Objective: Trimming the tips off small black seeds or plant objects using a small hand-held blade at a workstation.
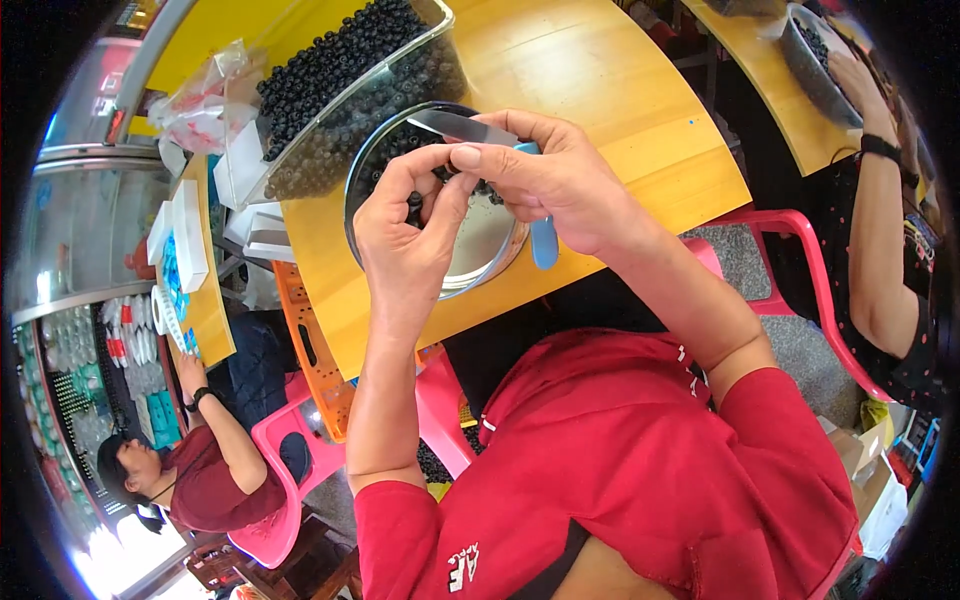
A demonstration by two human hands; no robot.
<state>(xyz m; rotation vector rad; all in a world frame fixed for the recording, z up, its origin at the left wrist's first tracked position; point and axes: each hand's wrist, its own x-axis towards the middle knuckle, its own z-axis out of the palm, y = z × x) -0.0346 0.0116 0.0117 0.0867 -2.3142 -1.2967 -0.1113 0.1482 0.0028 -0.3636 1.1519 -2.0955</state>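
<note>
Tightly pinched left fingers (417, 166) on dark piece (451, 172), right fingers (492, 161) closed around knife (455, 124), white shirt lettering (463, 567)

A glossy yellow wooden table (590, 60) stands in the middle; a second wooden table (735, 45) lies to the far right; pink plastic chairs (815, 265) stand left and right on speckled grey flooring (800, 360); along the left, a glass-fronted cabinet (90, 225) adjoins shelves of packets (125, 350); white light (115, 560) glares at the near left.
</note>
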